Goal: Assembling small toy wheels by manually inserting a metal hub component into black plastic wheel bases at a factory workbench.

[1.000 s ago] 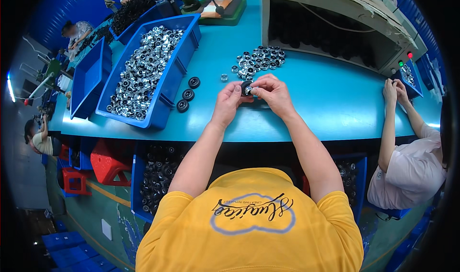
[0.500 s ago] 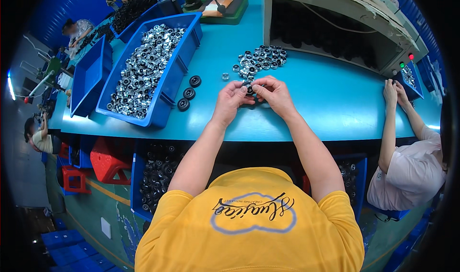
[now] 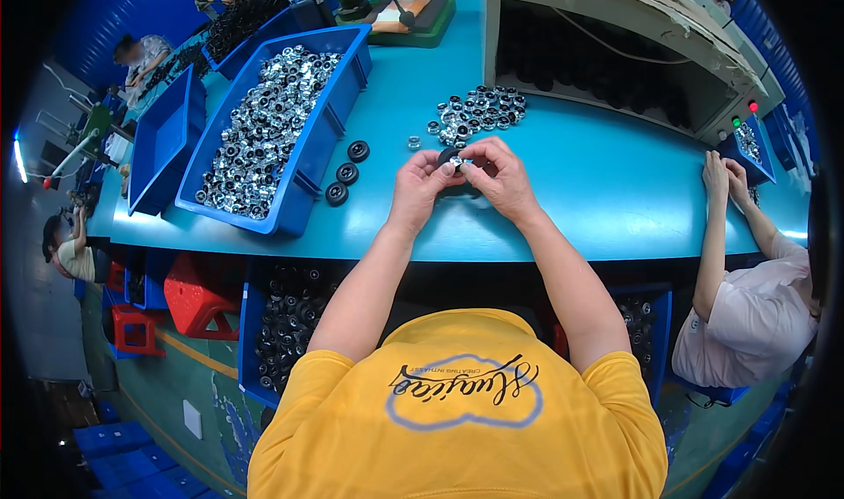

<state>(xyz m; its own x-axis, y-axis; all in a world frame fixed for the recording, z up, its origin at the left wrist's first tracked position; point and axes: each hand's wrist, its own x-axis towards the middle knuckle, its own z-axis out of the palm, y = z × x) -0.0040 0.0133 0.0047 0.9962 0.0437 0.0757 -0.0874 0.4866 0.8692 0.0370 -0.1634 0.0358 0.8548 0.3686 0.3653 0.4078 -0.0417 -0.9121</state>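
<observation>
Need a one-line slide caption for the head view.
Left hand and right hand hold a dark round piece with a silver part at a turquoise table, near three black wheels.

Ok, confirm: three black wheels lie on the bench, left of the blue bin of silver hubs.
Wrong side: the head view shows three black wheels on the bench, right of the blue bin of silver hubs, between it and the left hand.

Upside-down black script (image 3: 462, 388), small print (image 3: 448, 370), blue outline (image 3: 440, 427), on yellow shirt (image 3: 457, 460)
</observation>
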